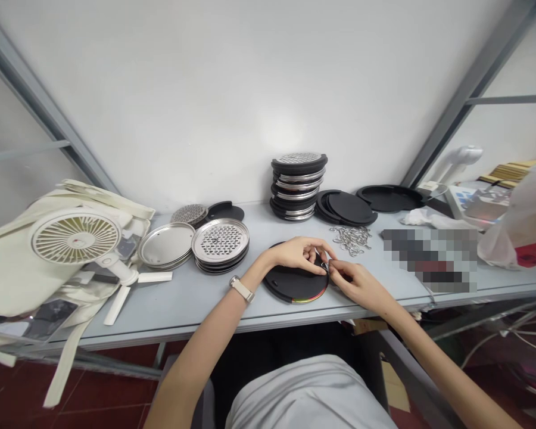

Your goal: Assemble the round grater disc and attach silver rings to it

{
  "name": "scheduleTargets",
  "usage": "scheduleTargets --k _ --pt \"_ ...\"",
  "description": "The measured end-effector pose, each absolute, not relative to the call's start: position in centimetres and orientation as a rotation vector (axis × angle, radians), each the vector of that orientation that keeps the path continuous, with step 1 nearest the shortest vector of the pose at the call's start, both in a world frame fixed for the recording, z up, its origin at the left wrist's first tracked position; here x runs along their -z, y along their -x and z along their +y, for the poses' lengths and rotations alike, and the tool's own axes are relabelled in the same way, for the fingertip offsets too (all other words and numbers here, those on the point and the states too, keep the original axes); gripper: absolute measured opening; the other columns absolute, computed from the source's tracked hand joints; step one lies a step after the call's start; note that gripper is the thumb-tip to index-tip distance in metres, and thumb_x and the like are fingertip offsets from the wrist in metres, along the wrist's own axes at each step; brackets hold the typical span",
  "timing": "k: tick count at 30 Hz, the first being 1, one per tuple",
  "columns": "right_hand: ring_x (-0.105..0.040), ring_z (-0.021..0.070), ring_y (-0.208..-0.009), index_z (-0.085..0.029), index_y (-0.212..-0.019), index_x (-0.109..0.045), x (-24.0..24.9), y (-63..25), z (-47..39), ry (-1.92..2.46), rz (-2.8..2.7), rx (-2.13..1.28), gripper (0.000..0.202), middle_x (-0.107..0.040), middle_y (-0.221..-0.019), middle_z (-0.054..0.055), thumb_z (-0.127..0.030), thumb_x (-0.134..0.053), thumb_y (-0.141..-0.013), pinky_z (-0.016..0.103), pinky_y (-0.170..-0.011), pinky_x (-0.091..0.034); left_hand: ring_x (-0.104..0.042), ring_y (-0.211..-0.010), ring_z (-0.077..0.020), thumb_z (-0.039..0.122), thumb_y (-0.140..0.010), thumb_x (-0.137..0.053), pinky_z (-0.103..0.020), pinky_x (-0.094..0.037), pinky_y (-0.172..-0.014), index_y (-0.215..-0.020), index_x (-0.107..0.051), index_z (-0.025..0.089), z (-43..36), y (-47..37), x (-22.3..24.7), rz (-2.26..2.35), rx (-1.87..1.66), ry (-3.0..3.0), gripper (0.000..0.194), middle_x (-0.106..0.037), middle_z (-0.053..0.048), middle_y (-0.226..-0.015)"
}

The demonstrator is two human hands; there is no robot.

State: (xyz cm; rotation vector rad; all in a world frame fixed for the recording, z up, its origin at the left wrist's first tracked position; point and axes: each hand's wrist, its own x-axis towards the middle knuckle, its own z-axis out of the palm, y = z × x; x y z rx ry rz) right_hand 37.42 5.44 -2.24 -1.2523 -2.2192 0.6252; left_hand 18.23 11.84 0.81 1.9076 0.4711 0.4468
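A round black disc (290, 287) lies in front of me on the table, with a shiny, rainbow-tinted metal edge along its front right. My left hand (301, 255) reaches over it, thumb and fingers closed around a small metal clip (324, 266) at the right rim. From the right, my right hand (355, 285) pinches at the same spot, its fingertips touching that clip. Just beyond lies a loose pile of small metal clips (351, 240). The fingers partly hide the clip and the disc's right rim.
Behind stands a tall stack of black and metal discs (298, 187), beside flat black lids (351, 207). Perforated grater discs (220, 241) and plain metal discs (166, 244) sit left. A white fan (77, 237) and cream bag (9, 268) occupy the left end; a plastic bag (524, 214) stands right.
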Motion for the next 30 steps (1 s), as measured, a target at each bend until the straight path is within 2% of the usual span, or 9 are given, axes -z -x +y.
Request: scheduleTargets --k 5,10,17,21,30 --pt "-0.040 0.0114 -0.053 -0.019 -0.062 -0.043 2.37 -37.42 5.51 1.242 -2.209 -0.645 0.027 -0.042 -0.056 -0.004 -0.029 -0.038 -0.086 0.024 -0.052 -0.030 -0.045 -0.062 -0.0041 0.027 -0.066 -0.073 -0.019 -0.036 -0.057 -0.107 -0.059 0.015 12.02 -18.19 -0.54 0.454 -0.465 -1.908 0.045 -0.057 -0.003 -0.090" --pt "-0.038 0.0108 -0.053 -0.019 -0.060 -0.038 2.48 -37.47 5.51 1.252 -2.170 -0.675 0.026 -0.040 -0.055 -0.004 -0.028 -0.040 -0.085 0.023 -0.051 -0.028 -0.049 -0.073 -0.0083 0.029 -0.065 -0.074 -0.020 -0.038 -0.061 -0.101 -0.062 0.014 12.05 -18.11 -0.41 0.515 -0.513 -1.986 0.041 -0.058 -0.003 -0.084" --pt "-0.037 0.0108 -0.054 -0.019 -0.062 -0.038 2.64 -37.61 5.54 1.245 -2.185 -0.685 0.026 -0.038 -0.056 -0.005 -0.028 -0.039 -0.086 0.024 -0.051 -0.028 -0.056 -0.090 -0.0120 0.021 -0.061 -0.077 -0.029 -0.044 -0.086 -0.099 -0.061 0.014 12.09 -18.30 -0.06 0.495 -0.555 -1.891 0.042 -0.059 -0.006 -0.098" --pt "-0.037 0.0110 -0.055 -0.019 -0.062 -0.039 2.75 -37.52 5.64 1.258 -2.187 -0.691 0.027 -0.038 -0.057 -0.004 -0.029 -0.038 -0.087 0.024 -0.051 -0.028 -0.059 -0.087 -0.0122 0.022 -0.062 -0.076 -0.030 -0.045 -0.085 -0.101 -0.059 0.013 12.05 -18.30 -0.06 0.492 -0.508 -1.861 0.044 -0.061 -0.006 -0.092" --pt "-0.038 0.0109 -0.055 -0.018 -0.064 -0.042 2.51 -37.57 5.52 1.240 -2.200 -0.688 0.027 -0.039 -0.057 -0.004 -0.029 -0.037 -0.088 0.024 -0.052 -0.029 -0.061 -0.091 -0.0143 0.022 -0.063 -0.076 -0.029 -0.044 -0.083 -0.101 -0.060 0.013 11.99 -18.28 -0.08 0.502 -0.522 -1.870 0.042 -0.065 -0.008 -0.096"
